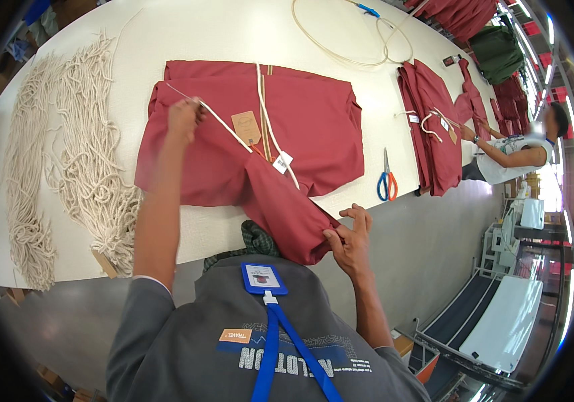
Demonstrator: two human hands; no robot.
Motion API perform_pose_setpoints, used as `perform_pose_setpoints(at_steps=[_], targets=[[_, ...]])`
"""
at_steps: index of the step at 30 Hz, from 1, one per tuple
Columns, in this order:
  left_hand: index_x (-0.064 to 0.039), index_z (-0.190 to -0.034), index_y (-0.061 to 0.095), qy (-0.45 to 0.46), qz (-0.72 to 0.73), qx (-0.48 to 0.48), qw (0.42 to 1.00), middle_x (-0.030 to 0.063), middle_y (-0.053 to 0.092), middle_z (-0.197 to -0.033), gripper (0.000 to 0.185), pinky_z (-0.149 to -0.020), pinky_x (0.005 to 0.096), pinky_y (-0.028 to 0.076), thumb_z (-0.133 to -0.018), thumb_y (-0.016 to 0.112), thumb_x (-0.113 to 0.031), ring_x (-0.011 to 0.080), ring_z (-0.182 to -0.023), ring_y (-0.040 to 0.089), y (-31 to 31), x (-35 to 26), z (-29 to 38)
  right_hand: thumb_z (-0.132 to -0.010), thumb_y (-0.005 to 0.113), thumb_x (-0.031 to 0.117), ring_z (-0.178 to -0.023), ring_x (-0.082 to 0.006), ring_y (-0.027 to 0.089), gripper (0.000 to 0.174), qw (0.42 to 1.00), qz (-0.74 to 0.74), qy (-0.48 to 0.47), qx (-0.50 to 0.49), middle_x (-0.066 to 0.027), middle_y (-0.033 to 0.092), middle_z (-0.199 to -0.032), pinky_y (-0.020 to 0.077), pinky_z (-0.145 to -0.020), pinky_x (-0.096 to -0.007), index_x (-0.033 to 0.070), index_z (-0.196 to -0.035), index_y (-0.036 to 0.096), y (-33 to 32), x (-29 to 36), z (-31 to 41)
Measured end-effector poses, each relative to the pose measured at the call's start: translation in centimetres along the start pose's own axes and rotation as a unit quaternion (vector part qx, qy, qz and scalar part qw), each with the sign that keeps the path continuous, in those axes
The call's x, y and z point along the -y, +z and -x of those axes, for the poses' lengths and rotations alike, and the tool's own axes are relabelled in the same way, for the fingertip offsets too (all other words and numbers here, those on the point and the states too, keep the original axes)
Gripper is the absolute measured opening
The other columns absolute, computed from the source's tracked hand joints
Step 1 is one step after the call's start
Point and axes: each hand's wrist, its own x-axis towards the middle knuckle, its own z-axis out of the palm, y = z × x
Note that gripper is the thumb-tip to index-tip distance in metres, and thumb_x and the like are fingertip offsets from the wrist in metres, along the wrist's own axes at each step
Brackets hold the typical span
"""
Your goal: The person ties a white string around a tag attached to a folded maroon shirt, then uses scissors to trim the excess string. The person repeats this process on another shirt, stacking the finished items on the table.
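Observation:
A dark red fabric garment (pixel 206 166) lies spread on the table in front of me. My left hand (pixel 185 120) is raised over its left part, pinching a taut white cord (pixel 226 125). A thin, wire-like tip sticks out beyond those fingers. The cord's lower end meets a narrow red fabric fold. My right hand (pixel 352 241) grips the open end of this fold (pixel 297 226) at the table's front edge, thumb on the cloth. Another white cord (pixel 265 108) lies across the garment, beside a brown hang tag (pixel 247 129) and a white label (pixel 283 162).
Bundles of cream cords (pixel 91 151) cover the left of the white table (pixel 216 30). Scissors (pixel 387 183) lie near the front edge. A folded red garment (pixel 430 130) is farther right, by a co-worker (pixel 513 151). A coiled clear hose (pixel 337 55) lies at the back.

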Motion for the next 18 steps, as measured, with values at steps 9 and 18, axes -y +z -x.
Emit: perform_pose_setpoints(at_steps=[9,18], targets=[[0.004,-0.103,0.067,0.027,-0.415,-0.055,0.908,0.0091,0.069,-0.08,0.023,-0.06,0.0271,0.049,-0.093,0.067,-0.018,0.0115,-0.063,0.059,4.7,-7.0,2.7,-0.081,0.079,0.015,-0.129,-0.0393,0.046,0.025,0.99,-0.123,-0.063,0.008,-0.0118,0.057,-0.12,0.0428,-0.1,-0.0488,0.003,-0.066,0.062,-1.7,2.6,-3.0],[-0.003,-0.108,0.068,0.21,-0.438,0.398,0.778,0.013,0.063,-0.086,0.02,-0.069,0.0374,0.047,-0.088,0.065,-0.004,0.0309,-0.076,0.061,10.3,-10.8,25.8,-0.089,0.072,0.016,-0.056,-0.0274,0.052,0.03,0.895,-0.361,-0.247,0.084,-0.0098,0.049,-0.061,0.0379,-0.05,-0.0396,0.004,-0.067,0.055,-1.3,5.0,-11.2]])
